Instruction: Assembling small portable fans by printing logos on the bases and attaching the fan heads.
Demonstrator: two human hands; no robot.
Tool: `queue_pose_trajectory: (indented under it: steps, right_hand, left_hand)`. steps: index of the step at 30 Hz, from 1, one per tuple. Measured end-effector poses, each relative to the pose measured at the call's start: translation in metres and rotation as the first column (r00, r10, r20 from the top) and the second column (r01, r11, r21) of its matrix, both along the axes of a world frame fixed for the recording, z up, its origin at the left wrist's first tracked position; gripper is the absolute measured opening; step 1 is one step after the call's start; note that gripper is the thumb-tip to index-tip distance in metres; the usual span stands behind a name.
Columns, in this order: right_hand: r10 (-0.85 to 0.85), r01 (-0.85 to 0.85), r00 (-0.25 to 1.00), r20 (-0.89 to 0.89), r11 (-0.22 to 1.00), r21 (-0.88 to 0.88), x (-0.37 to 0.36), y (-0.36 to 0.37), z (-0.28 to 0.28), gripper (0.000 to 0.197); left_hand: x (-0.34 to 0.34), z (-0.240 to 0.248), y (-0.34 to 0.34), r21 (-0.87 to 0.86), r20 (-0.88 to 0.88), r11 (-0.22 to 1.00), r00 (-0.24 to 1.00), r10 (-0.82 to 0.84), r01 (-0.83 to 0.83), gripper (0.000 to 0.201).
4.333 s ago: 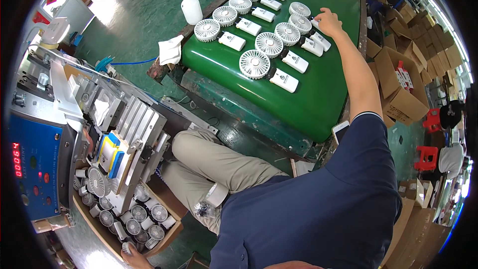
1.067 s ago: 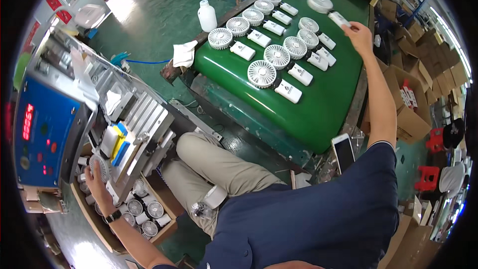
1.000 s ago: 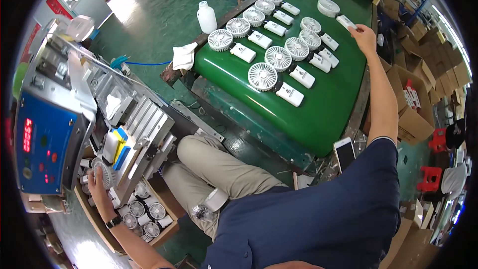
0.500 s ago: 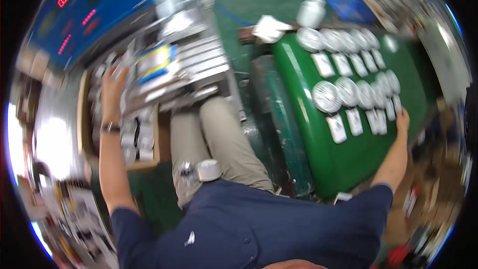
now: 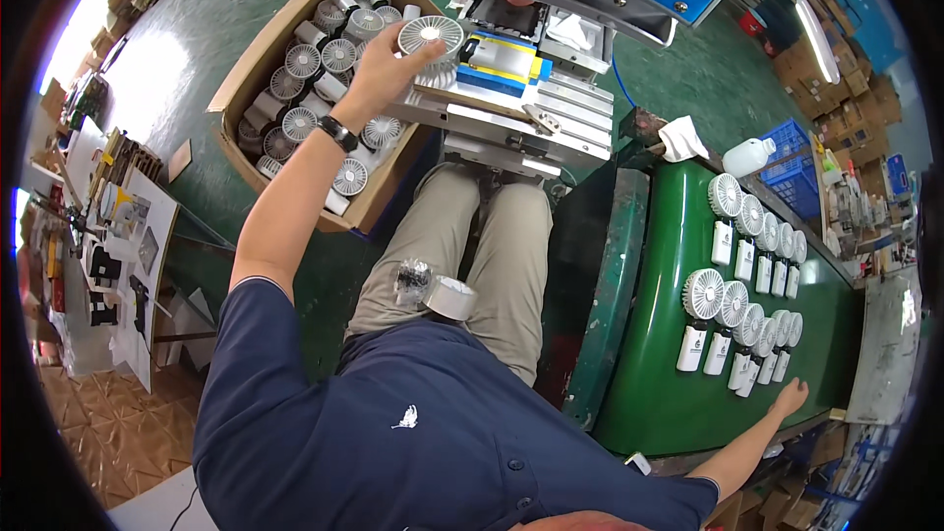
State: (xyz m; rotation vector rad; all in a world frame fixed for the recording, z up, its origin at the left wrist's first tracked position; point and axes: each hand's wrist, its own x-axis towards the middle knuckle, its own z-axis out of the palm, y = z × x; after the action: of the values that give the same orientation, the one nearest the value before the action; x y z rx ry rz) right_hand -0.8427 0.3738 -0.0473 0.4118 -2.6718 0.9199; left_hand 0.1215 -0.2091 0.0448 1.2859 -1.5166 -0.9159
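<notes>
My left hand (image 5: 386, 66) grips a white handheld fan (image 5: 431, 32) by its round head, the thumb on its near rim. The fan is at the left edge of the pad printing machine's metal bed (image 5: 580, 113), beside a blue and yellow fixture (image 5: 501, 61). Below my left forearm stands a cardboard box (image 5: 229, 93) full of similar white fans. On the right, my right hand (image 5: 789, 397) is low over the green table (image 5: 649, 383), fingers loosely apart and nothing visible in them. Two rows of white fans (image 5: 703, 295) with printed handles lie just beyond it.
A roll of tape (image 5: 450, 299) and a crumpled clear piece (image 5: 413, 280) rest on my lap. A white bottle (image 5: 749, 156) and a white cloth (image 5: 681, 139) are at the green table's far edge. Behind them is a blue crate (image 5: 792, 167).
My left hand has come up from the box to the machine with a fan in it. My right hand has moved off the nearest row of fans. The view has turned.
</notes>
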Motion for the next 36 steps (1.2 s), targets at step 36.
queue_pose_trajectory:
  steps: [36]
  right_hand:
    - [0.945, -0.847, 0.319, 0.076, 0.248, 0.471, 0.554, -0.295, 0.168, 0.037]
  left_hand:
    - [0.142, -0.243, -0.058, -0.196, 0.958, 0.864, 0.277, 0.068, 0.465, 0.067]
